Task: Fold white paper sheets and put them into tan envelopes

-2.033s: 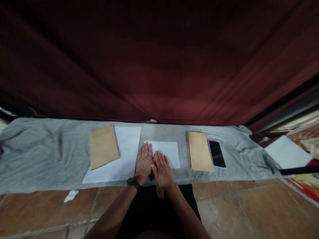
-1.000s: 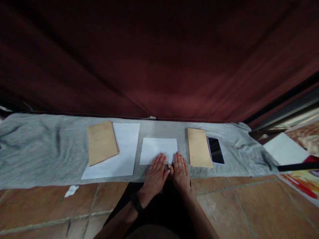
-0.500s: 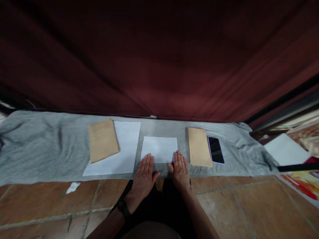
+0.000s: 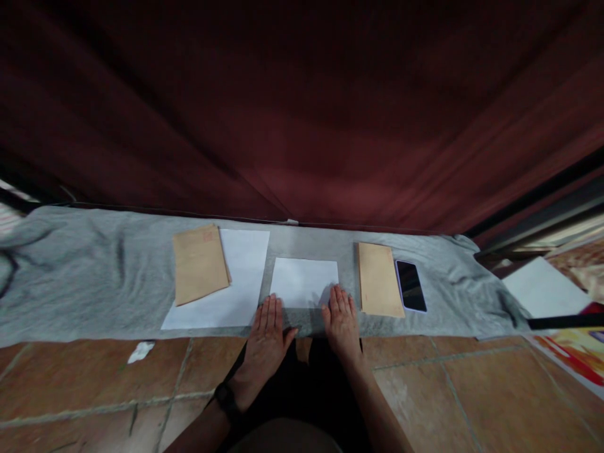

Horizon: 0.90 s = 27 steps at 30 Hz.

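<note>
A small white sheet of paper (image 4: 304,281), perhaps folded, lies flat in front of me on the grey cloth (image 4: 117,277). My left hand (image 4: 267,333) rests flat at its near left corner, fingers straight and thumb spread out. At the near right corner lies my right hand (image 4: 342,321), its fingers stretched out and touching the paper's edge. Neither hand grips anything. To the left, brown envelopes (image 4: 201,264) overlap a larger white paper (image 4: 246,270). On the right is another stack of brown envelopes (image 4: 380,279), beside a phone (image 4: 411,285) with a dark screen.
A dark red curtain (image 4: 302,138) hangs behind the cloth-covered surface. Below are brown floor tiles (image 4: 415,390) with a white scrap (image 4: 140,352). At far right stand a white board-like sheet (image 4: 545,286) and a colourful printed item (image 4: 573,355).
My left hand has slid slightly left and toward me, to the small paper's corner. My right hand stays almost in place. The view has shifted a little.
</note>
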### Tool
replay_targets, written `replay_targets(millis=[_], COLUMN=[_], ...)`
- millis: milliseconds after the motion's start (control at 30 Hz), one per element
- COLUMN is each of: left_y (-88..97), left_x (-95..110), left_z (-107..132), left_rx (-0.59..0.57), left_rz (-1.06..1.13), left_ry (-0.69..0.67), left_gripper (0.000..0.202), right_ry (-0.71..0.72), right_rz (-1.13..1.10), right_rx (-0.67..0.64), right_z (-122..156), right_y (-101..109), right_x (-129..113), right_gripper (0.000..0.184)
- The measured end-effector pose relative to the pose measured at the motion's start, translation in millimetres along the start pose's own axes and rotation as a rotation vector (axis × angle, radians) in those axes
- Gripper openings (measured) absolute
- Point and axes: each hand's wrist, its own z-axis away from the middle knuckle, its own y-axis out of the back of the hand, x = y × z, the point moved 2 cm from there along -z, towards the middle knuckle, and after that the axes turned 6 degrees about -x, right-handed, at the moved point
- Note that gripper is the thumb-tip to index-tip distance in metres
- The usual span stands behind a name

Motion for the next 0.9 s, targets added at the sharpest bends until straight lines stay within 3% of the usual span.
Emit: replay_targets(millis=[200,300,667,767,900], left_y=[-2.8,-3.4,3.9,8.8,7.7], left_x=[-1.5,-2.9,-6.8,-2.6,17.8], left_z=[-0.7,0.0,-7.6,-22.7,-57.2], left_rx=[-0.025,-0.031,-0.019,-0.028,-0.065], left_rz=[-0.012,-0.021,0.011,0.055,0.113], left_ry=[-0.009,-0.015,0.048,0.033,-0.088], left_gripper=[0.075,0.073,0.072,0.067,0.063], right_ry=[0.213,0.221,0.108,0.111,0.117], right_rz=[-0.197,-0.200,-0.035,-0.029,-0.029], right_rx=[-0.126,-0.123,-0.127,-0.119,-0.142], right_z=[-18.1,-19.7,-22.6,-21.3,-20.4], right_y=[-7.6,-16.9,-12.6,-12.3,-12.3], right_x=[-47.0,-60.1,-26.2,-24.3,-24.5], right_gripper=[0.051,0.051,0.053,0.054,0.055])
